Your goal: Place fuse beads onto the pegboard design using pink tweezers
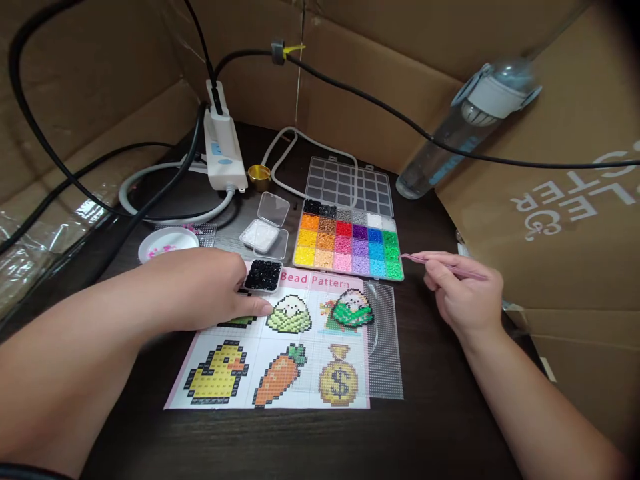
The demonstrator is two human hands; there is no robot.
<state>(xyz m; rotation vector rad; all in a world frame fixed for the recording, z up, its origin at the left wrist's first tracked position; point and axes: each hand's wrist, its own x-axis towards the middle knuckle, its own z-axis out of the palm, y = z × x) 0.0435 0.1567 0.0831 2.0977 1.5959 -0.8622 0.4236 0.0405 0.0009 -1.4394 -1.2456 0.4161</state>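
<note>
My left hand (217,287) is at the left side of a small clear box of black beads (263,275), its thumb below the box's front edge and its other fingers curled and partly hidden. Pink tweezers (425,259) are held in my right hand (465,290), their tips by the green beads at the right edge of the sorted bead case (349,243). Under the left hand lies a bead pattern sheet (245,397) with a duck, a carrot and a money bag. A clear pegboard (387,353) overlaps its right part, bearing a bead rice-ball figure (353,309) in green, white and black.
A box of white beads (260,235) and a white dish (169,244) with pink beads stand at the left. Behind are a gold cup (259,176), a power strip (224,153) and cables. A bottle (465,127) leans against the cardboard wall (565,193).
</note>
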